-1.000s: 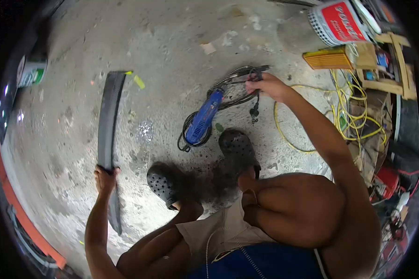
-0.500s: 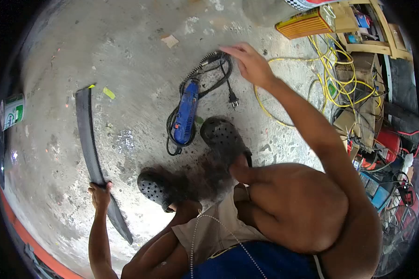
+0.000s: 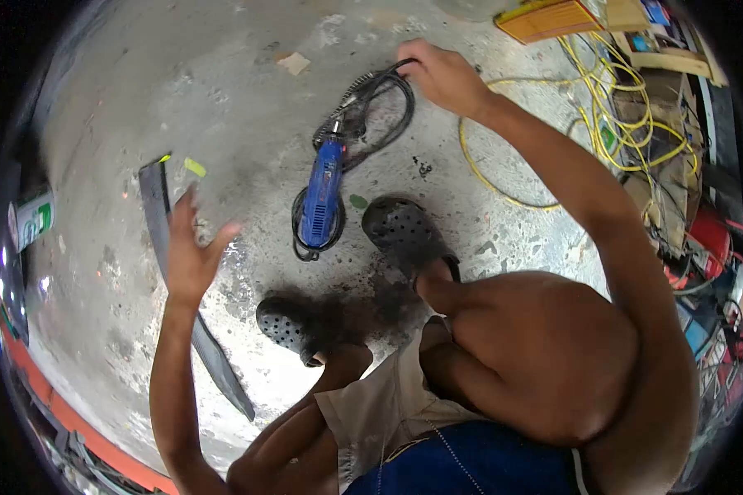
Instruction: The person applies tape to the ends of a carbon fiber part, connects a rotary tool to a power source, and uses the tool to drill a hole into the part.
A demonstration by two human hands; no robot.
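A blue rotary tool lies on the concrete floor in front of my feet, with a black power cord looped about it. My right hand is closed on the cord at its far end, beyond the tool. On the left, my left hand hovers with its fingers spread and holds nothing. Beneath and beside that hand lies a long, dark, curved strip, partly hidden by the hand and forearm.
A yellow cable lies coiled at the right, near an orange-yellow slatted box. At the left edge stands a can with a green label. Small scraps, such as a piece of cardboard, dot the floor. Clutter lines the right side.
My left hand has let go of the dark strip and moved up and right, fingers spreading. My right hand has closed on the cord, and the plug end has shifted out of its earlier spot.
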